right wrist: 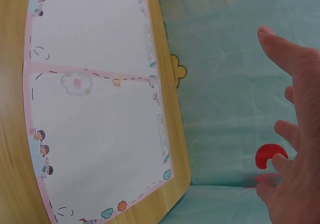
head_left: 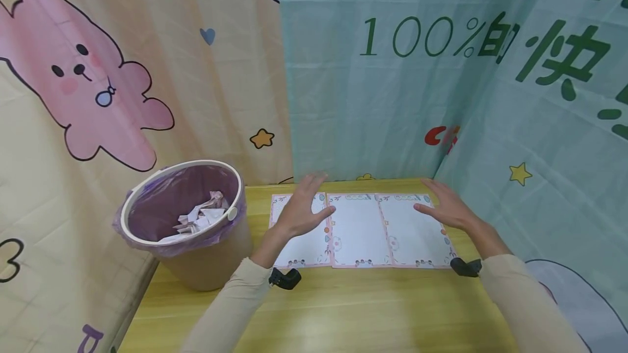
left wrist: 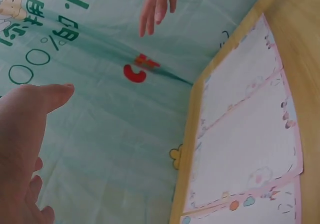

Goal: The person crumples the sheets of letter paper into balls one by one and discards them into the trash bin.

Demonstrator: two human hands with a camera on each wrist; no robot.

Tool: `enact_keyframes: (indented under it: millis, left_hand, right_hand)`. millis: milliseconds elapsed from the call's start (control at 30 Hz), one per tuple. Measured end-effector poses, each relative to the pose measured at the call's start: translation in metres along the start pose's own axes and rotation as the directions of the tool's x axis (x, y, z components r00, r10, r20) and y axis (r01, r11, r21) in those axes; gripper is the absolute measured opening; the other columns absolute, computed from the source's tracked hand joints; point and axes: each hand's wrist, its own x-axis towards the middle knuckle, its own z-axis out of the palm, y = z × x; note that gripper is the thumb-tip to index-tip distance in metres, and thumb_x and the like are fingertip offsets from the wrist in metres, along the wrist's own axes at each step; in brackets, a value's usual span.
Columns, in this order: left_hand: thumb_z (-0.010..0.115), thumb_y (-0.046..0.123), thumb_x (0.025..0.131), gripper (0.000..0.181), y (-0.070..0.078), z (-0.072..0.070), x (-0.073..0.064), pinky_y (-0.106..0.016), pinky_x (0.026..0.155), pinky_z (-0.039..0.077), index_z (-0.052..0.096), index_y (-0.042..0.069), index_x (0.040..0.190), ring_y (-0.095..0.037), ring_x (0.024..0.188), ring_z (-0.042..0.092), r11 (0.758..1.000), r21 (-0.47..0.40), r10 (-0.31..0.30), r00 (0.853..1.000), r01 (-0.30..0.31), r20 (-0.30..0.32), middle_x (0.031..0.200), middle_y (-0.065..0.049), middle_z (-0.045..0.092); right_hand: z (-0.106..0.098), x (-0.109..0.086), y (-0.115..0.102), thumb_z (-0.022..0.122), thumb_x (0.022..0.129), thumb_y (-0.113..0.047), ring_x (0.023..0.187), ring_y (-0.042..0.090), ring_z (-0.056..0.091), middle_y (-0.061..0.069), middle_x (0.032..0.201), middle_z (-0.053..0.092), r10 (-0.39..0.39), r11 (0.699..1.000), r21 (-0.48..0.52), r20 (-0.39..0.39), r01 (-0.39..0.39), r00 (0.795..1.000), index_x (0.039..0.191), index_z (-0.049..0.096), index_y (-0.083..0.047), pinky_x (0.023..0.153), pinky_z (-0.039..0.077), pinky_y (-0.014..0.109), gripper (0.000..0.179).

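Note:
Three sheets of white paper with pink decorated borders lie side by side on the wooden table: a left sheet (head_left: 304,249), a middle sheet (head_left: 358,233) and a right sheet (head_left: 417,233). Above the left sheet hovers my left hand (head_left: 301,211), its fingers extended and thumb spread, holding nothing. My right hand (head_left: 448,206) is raised by the right sheet's outer edge, also with nothing in it. In the right wrist view, the fingers of the right hand (right wrist: 300,119) are spread and slightly bent, apart from the paper.
A bin (head_left: 206,266) with a purple liner (head_left: 157,214) stands at the table's left, crumpled white paper (head_left: 203,214) inside it. Printed curtains (head_left: 353,97) hang behind and beside the wooden table (head_left: 343,309). Each wrist wears a small black camera.

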Motion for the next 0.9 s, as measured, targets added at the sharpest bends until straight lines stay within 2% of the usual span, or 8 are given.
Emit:
enact_keyframes:
  millis: [167,333,500,567,733,900]
  left_hand:
    - [0.067,0.047,0.097,0.081,0.0,0.029,-0.004,-0.059,0.115,0.033,0.031,0.018,0.163,-0.03,0.154,0.02,0.997,-0.07,-0.013,0.999,0.016,0.043,0.168,-0.01,0.024]
    - [0.07,0.043,0.096,0.08,0.006,0.057,-0.005,-0.057,0.116,0.032,0.034,0.017,0.162,-0.03,0.153,0.024,0.991,-0.131,0.018,0.998,-0.009,0.065,0.167,-0.011,0.028]
    - [0.073,0.039,0.095,0.078,0.017,0.09,-0.004,-0.054,0.117,0.032,0.036,0.018,0.161,-0.028,0.153,0.025,0.989,-0.149,0.037,0.995,-0.023,0.096,0.166,-0.01,0.029]
    - [0.073,0.039,0.095,0.078,0.021,0.104,-0.004,-0.052,0.117,0.033,0.038,0.018,0.161,-0.026,0.152,0.026,0.987,-0.158,0.039,0.993,-0.022,0.108,0.166,-0.008,0.03]
    - [0.075,0.036,0.095,0.077,0.026,0.139,-0.009,-0.049,0.117,0.034,0.041,0.015,0.159,-0.025,0.152,0.028,0.98,-0.2,0.04,0.99,-0.013,0.132,0.165,-0.008,0.032]
    - [0.078,0.034,0.094,0.073,0.026,0.17,-0.015,-0.043,0.117,0.034,0.045,0.016,0.156,-0.024,0.149,0.033,0.973,-0.229,0.002,0.992,0.028,0.129,0.162,-0.007,0.038]
  right_hand:
    - [0.006,0.0,0.013,0.07,0.094,-0.05,0.144,0.056,0.021,0.035,0.16,0.024,0.06,0.997,0.055,0.029,-0.062,0.998,0.157,0.029,0.007,0.11,0.02,0.076,0.095]
    - [0.013,-0.003,0.03,0.071,0.096,-0.047,0.143,0.058,0.024,0.037,0.158,0.026,0.089,0.992,0.082,0.047,-0.092,0.995,0.157,0.028,0.009,0.109,0.024,0.076,0.094]
    - [0.023,-0.01,0.045,0.072,0.097,-0.044,0.134,0.058,0.036,0.038,0.156,0.027,0.136,0.982,0.123,0.072,-0.144,0.988,0.157,0.026,0.009,0.103,0.037,0.073,0.093]
    - [0.029,-0.013,0.052,0.073,0.097,-0.041,0.133,0.058,0.037,0.038,0.155,0.028,0.147,0.977,0.143,0.067,-0.155,0.987,0.156,0.026,0.01,0.102,0.038,0.072,0.092]
    - [0.049,-0.018,0.066,0.071,0.098,-0.035,0.139,0.061,0.026,0.041,0.154,0.029,0.161,0.976,0.143,0.046,-0.166,0.986,0.153,0.03,0.014,0.108,0.027,0.075,0.084]
    - [0.068,-0.019,0.078,0.068,0.1,-0.036,0.14,0.061,0.024,0.042,0.154,0.026,0.246,0.959,0.127,0.084,-0.255,0.966,0.154,0.028,0.013,0.11,0.024,0.074,0.083]
